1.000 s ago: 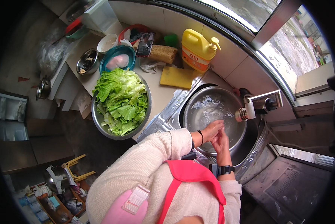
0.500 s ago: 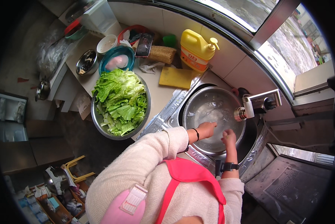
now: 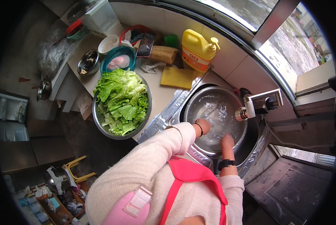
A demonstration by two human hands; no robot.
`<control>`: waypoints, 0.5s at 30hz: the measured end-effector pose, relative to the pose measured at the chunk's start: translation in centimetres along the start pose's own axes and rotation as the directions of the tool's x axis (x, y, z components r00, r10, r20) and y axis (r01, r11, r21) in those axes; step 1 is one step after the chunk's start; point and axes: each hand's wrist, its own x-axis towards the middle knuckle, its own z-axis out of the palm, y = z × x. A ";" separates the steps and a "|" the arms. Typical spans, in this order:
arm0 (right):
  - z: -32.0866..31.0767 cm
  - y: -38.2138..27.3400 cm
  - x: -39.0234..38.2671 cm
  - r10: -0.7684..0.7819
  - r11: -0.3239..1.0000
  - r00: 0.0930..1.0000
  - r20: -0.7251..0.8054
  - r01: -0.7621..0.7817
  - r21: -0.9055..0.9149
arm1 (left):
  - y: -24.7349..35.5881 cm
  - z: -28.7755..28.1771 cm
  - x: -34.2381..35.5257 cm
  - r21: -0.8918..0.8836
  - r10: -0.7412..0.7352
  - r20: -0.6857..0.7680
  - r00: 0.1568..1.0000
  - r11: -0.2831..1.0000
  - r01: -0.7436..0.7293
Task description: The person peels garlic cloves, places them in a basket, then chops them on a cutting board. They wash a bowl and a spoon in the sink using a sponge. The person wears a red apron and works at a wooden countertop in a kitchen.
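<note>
A steel basin [image 3: 241,129] holding rippled water sits in the sink. My left hand [image 3: 202,127] dips into it at the near left, a dark band on the wrist. Beside it on the right, my right hand [image 3: 227,141] reaches in over the near rim, with a black strap round that wrist. The fingers of both are hidden in the water, so whether they grip anything does not show. Left of the sink, a steel bowl [image 3: 148,112] is heaped with green leafy lettuce [image 3: 122,103].
A metal faucet [image 3: 249,107] hangs over the basin's right side. Behind stand a yellow pump jug [image 3: 195,48] and a yellow cloth [image 3: 175,77]. On the counter are a teal bowl [image 3: 107,60], a phone [image 3: 145,45], a white bowl [image 3: 108,44] and a small steel bowl [image 3: 88,62].
Both hands have moved down into the water; their fingers showed above it before. My left hand has shifted toward the left. The lettuce has not been moved.
</note>
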 end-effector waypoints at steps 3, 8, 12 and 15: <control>0.8 -0.6 -0.9 -0.420 0.906 0.904 0.081 0.413 0.088 | -0.6 0.4 -0.1 -0.029 0.123 -0.045 0.991 0.992 -0.124; -1.9 -2.9 -2.4 -0.242 0.615 0.933 0.264 -0.063 0.786 | 1.2 -1.7 -1.7 -0.126 0.164 -0.130 0.978 0.975 -0.181; -6.4 -3.6 -3.7 -0.274 0.666 0.952 0.133 0.088 0.741 | 2.7 -4.9 -3.2 -0.229 0.253 -0.256 0.933 0.922 -0.313; -9.1 -2.7 -4.1 -0.330 0.578 0.944 0.009 0.195 0.792 | 3.5 -6.3 -4.0 -0.356 0.237 -0.347 0.907 0.861 -0.362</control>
